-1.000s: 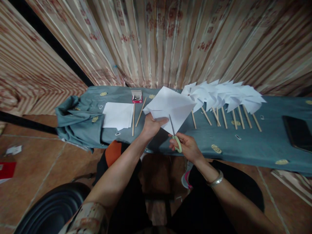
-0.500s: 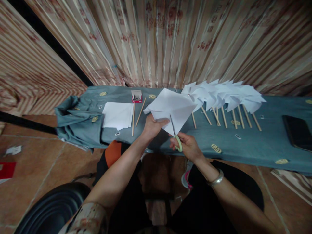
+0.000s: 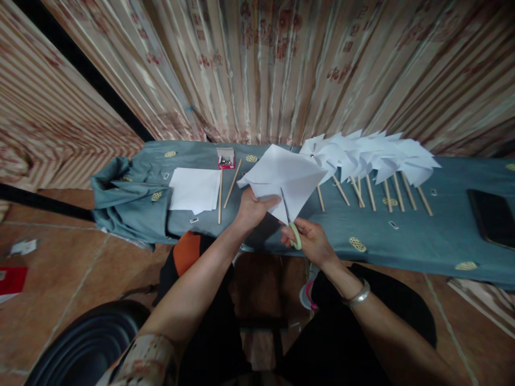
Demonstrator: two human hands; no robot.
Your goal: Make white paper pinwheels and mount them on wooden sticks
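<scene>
My left hand [image 3: 252,210] is closed on the lower edge of a folded white paper sheet [image 3: 284,176], holding it above the front of the table. My right hand [image 3: 310,241] grips green-handled scissors [image 3: 290,222], whose blades point up into the paper's lower corner. A stack of white paper squares [image 3: 194,190] lies to the left on the grey-green tablecloth [image 3: 402,241]. A row of several finished white paper pinwheels [image 3: 370,155] on wooden sticks lies to the right.
Two loose wooden sticks [image 3: 225,190] and a small red box of pins [image 3: 226,158] lie beside the paper stack. A dark flat object [image 3: 493,217] rests at the table's right. Striped curtains hang behind. A black stool [image 3: 86,346] stands at lower left.
The paper has tilted very slightly and the scissors have shifted a little along its lower corner. Both hands stay in nearly the same place.
</scene>
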